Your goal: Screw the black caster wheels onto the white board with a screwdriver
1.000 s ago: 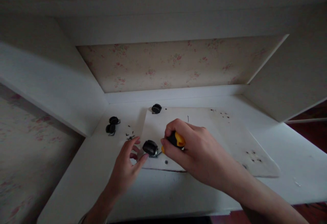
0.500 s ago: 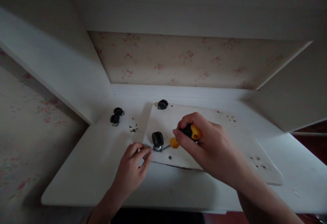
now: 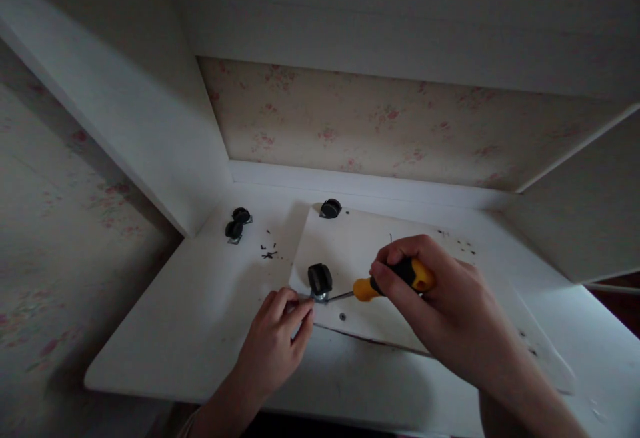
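My right hand is wrapped round the handle of a yellow and black screwdriver. The shaft slants left, its tip at the metal mounting plate of a black caster wheel on the near left corner of a white board. Beside that caster, my left hand is closed, thumb and fingertips pinched at the plate's left edge by the board's corner. Another black caster stands on the far left corner. What lies between the left fingertips is hidden.
Left of the board, two loose casters lie on the white desk, with several dark screws nearby. A round dark fitting sits in the board. White side panels and an overhead shelf enclose the desk.
The view has shifted, so the scene sits further right. My right hand has drawn back a little to the right and the screwdriver lies flatter. My left hand stays at the caster plate.
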Demonstrator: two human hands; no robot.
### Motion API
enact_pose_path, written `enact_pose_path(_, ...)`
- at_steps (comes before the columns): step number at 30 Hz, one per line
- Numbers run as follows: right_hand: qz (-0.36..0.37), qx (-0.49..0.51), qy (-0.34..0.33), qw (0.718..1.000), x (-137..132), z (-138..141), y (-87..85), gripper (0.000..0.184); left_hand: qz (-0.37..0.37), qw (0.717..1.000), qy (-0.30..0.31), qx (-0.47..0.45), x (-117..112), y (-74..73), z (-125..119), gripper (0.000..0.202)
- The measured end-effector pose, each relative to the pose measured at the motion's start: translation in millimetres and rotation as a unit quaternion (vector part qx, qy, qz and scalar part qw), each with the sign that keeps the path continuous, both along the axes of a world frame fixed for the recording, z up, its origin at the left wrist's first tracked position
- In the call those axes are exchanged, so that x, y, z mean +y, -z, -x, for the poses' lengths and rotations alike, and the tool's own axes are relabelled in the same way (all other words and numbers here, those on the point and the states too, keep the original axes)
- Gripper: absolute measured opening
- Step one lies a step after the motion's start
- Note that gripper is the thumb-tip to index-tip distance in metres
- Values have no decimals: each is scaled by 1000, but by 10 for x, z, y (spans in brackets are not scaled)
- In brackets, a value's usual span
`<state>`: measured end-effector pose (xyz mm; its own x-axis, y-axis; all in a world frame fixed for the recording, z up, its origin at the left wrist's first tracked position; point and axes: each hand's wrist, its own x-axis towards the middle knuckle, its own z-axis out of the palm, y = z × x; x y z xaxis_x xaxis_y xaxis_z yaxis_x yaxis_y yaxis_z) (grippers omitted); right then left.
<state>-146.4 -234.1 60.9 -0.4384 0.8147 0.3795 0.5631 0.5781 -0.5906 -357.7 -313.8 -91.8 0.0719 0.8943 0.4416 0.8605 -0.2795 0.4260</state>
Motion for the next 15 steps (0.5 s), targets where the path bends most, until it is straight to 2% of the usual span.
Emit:
enact_pose_path(5,10,9,-7,1000,12,-4,22,10,10,999,13,40,16,-5,-23,27)
enact_pose_path(15,7,26,16,1000,-45,-61,44,10,-4,999,15,46,42,5,-16,20)
